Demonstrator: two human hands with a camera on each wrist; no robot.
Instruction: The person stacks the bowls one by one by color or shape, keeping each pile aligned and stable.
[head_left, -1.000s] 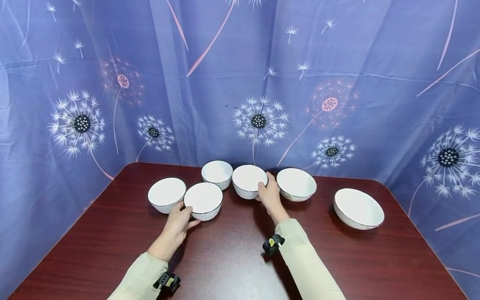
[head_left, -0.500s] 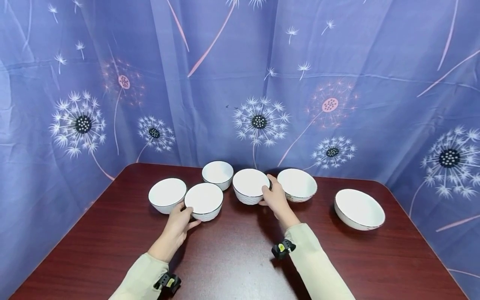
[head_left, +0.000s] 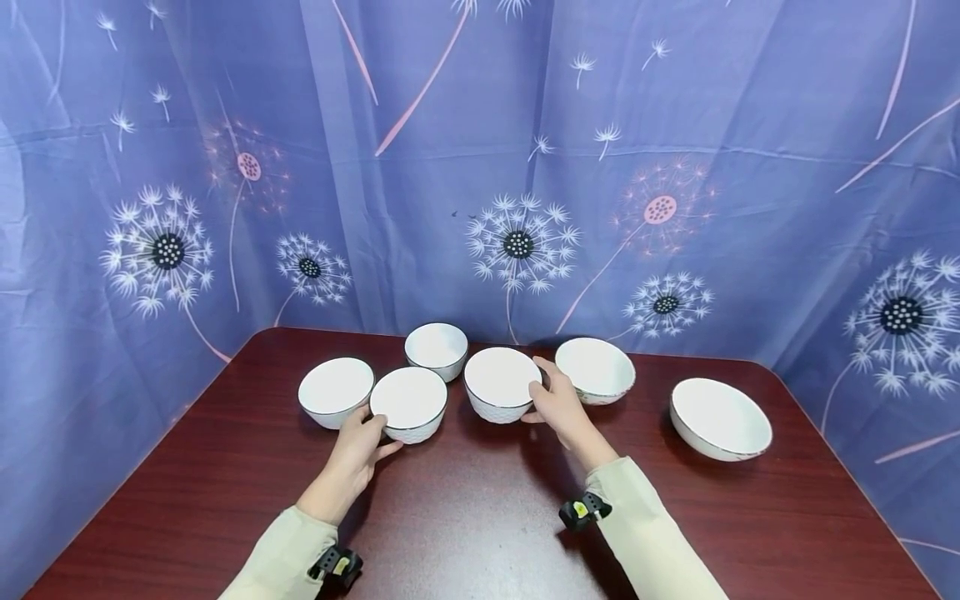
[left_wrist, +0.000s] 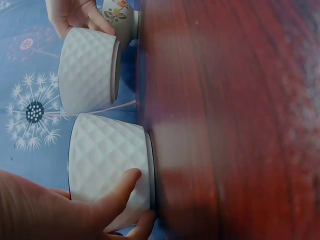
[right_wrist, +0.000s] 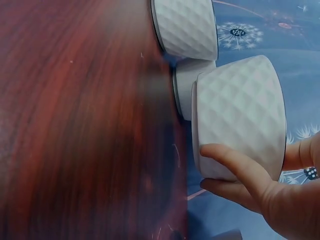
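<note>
In the head view my left hand (head_left: 354, 454) grips the near left side of a white textured bowl (head_left: 408, 402). My right hand (head_left: 561, 408) holds a second textured bowl (head_left: 501, 385) by its right side, a small gap away from the first. The left wrist view shows the left thumb on the wall of its bowl (left_wrist: 107, 155), whose base is at the table. In the right wrist view, fingers (right_wrist: 235, 165) lie across the wall of the other bowl (right_wrist: 240, 115), which appears raised off the table.
A white bowl (head_left: 335, 390) stands left of the left hand's bowl, another (head_left: 435, 348) behind it. Two wider bowls with patterned outsides stand to the right, one (head_left: 595, 368) behind the right hand, one (head_left: 720, 418) farther right. A patterned curtain (head_left: 420, 208) hangs behind the table (head_left: 465, 517).
My right hand and its bowl have moved nearer to the front of the table. My left hand and its bowl have stayed in place.
</note>
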